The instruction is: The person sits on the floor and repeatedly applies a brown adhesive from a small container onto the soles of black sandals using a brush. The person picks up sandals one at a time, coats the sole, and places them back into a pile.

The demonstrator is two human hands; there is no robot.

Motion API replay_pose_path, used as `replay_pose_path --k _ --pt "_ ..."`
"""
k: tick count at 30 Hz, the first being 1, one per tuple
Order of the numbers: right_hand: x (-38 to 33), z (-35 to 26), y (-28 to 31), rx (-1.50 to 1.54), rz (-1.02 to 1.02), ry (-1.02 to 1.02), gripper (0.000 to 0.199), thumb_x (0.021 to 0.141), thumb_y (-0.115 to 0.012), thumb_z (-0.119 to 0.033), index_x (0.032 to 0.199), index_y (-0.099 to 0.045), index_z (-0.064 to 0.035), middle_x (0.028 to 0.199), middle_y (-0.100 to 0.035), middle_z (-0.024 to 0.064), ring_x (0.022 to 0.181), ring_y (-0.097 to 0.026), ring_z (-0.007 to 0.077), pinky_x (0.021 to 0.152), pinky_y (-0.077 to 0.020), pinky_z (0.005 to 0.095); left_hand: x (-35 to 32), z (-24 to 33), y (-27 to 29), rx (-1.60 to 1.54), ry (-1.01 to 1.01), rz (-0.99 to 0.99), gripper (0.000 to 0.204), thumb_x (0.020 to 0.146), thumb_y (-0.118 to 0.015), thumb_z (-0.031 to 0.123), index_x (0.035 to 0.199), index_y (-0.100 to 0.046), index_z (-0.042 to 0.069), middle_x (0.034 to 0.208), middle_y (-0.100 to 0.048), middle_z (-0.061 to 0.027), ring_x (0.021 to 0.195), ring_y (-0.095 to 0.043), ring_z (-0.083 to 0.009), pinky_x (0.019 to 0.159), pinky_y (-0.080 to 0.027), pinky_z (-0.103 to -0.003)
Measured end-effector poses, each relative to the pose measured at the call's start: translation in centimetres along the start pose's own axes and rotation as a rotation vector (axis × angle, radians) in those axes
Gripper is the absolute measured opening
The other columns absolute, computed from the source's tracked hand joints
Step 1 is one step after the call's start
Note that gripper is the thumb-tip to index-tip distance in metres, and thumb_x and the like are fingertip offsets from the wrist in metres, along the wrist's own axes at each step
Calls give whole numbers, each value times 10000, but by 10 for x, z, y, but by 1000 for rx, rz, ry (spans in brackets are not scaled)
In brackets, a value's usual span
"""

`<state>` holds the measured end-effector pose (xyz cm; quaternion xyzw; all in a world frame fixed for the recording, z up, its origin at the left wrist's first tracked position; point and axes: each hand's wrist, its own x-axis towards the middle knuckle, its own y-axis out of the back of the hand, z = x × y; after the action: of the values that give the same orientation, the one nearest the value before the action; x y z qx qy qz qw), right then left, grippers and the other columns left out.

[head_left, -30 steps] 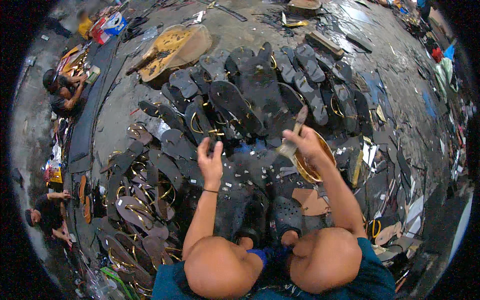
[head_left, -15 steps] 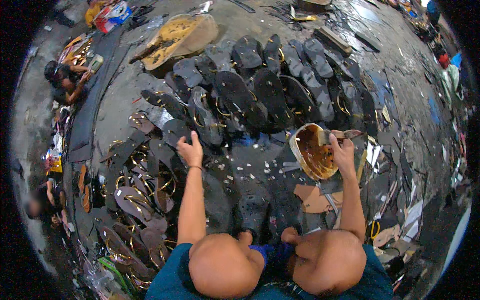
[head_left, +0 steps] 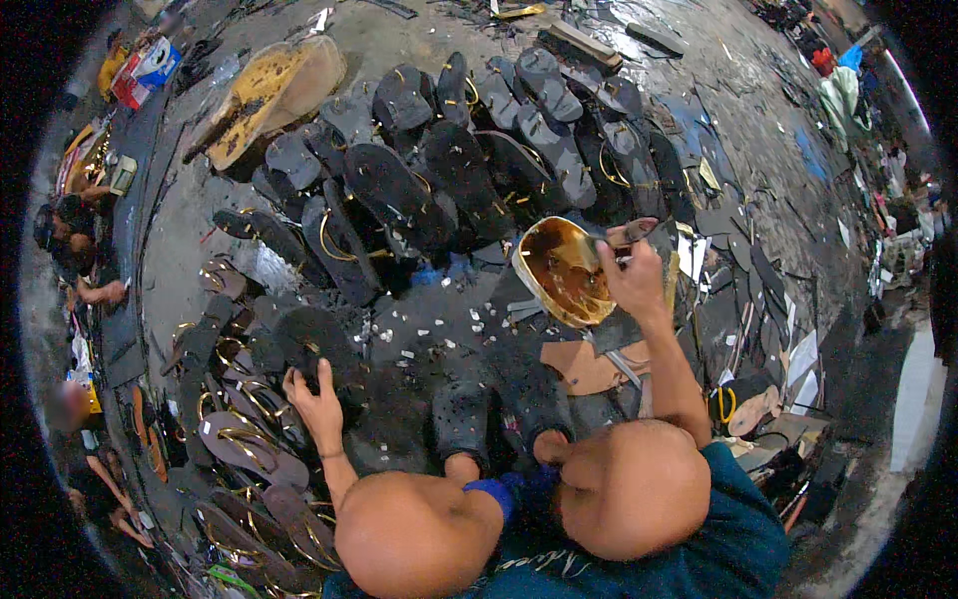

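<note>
My right hand (head_left: 634,285) is closed around the handle of a brush (head_left: 631,236), a flat grey tool whose tip lies over the rim of the glue bowl (head_left: 561,272). The bowl is round and shallow, its inside coated in a glossy amber-brown film that shines wet. It sits tilted on the grey concrete floor (head_left: 419,329), just in front of my right knee and touching the rows of soles beyond it.

My left hand (head_left: 317,401) is open, fingers spread, palm down on a dark sandal sole (head_left: 311,337). I have hold of nothing there; the fingertips only press on the matte black rubber. The sole is a flat, long oval with a thin gold strap line curving over it.

Ahead of me lies a fan of dark soles (head_left: 469,170), overlapping like shingles, dull rubber with yellow rings. A large worn wooden board (head_left: 269,90), smeared yellow, lies at the far left. White scraps (head_left: 439,324) of paper dot the floor between my hands. Flat tan cardboard pieces (head_left: 589,364) lie by my right shin.

Half a second ago my left hand was higher, near the black soles at the middle; now it has dropped down and left to the pile by my knee. My right hand has stayed at the bowl, brush still at the rim.
</note>
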<state>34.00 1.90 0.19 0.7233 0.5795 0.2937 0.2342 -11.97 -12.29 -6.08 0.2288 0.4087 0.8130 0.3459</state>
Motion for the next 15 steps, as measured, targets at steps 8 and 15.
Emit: replay_pose_path --k 8,15 --pt "-50 33 54 -608 -736 -107 502 862 -633 -327 1153 -527 68 857 -658 264 815 -663 400 733 -519 506 -69 75 1 -315 -50 -418 602 736 -801 91 1242 -477 52 924 -629 -97 781 -588 -217 735 -490 -341" --pt "-36 -17 32 1226 -393 -680 282 960 -595 -238 1158 -578 -38 992 -676 65 830 -668 177 731 -558 339 -79 37 -77 -211 -585 -955 718 827 -702 449 1401 -453 96 1535 -287 -205 1449 -203 -369 1160 -199 -467"
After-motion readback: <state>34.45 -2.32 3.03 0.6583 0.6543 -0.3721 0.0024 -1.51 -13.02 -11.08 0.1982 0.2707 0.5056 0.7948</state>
